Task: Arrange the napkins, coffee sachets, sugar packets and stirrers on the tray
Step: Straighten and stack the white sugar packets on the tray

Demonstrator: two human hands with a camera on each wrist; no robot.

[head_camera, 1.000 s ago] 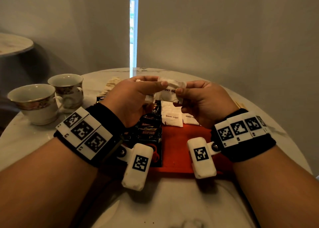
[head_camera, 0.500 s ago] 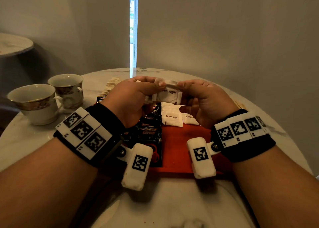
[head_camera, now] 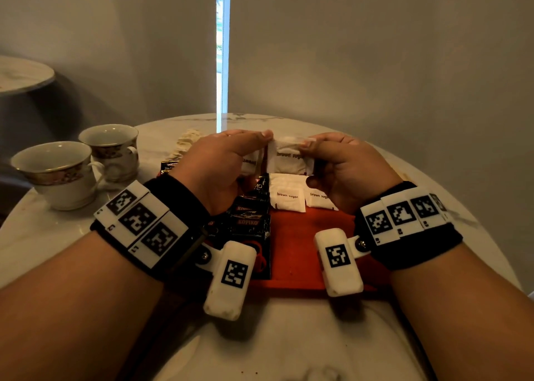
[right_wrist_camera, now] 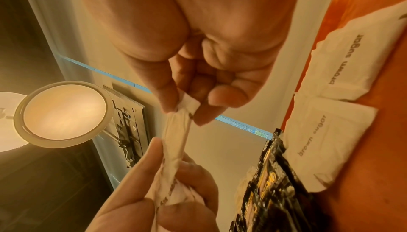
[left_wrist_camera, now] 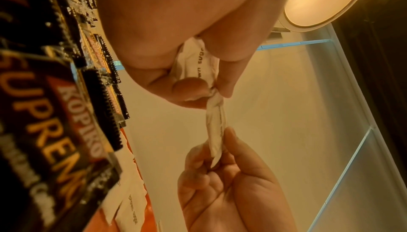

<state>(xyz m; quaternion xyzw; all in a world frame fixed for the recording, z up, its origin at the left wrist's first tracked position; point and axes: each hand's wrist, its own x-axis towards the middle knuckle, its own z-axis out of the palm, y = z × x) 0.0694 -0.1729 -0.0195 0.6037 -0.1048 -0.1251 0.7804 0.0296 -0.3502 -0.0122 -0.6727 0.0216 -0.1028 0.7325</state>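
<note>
Head view: both hands are raised over the far end of the orange tray, sharing white brown sugar packets. The left hand curls its fingers and thumb round a bunched packet and pinches the near end of a second packet; the right hand pinches that packet's other end between thumb and fingertips. Two more sugar packets lie flat on the tray below, just beside the overlapping black coffee sachets. Two teacups stand on the marble table to the left
</note>
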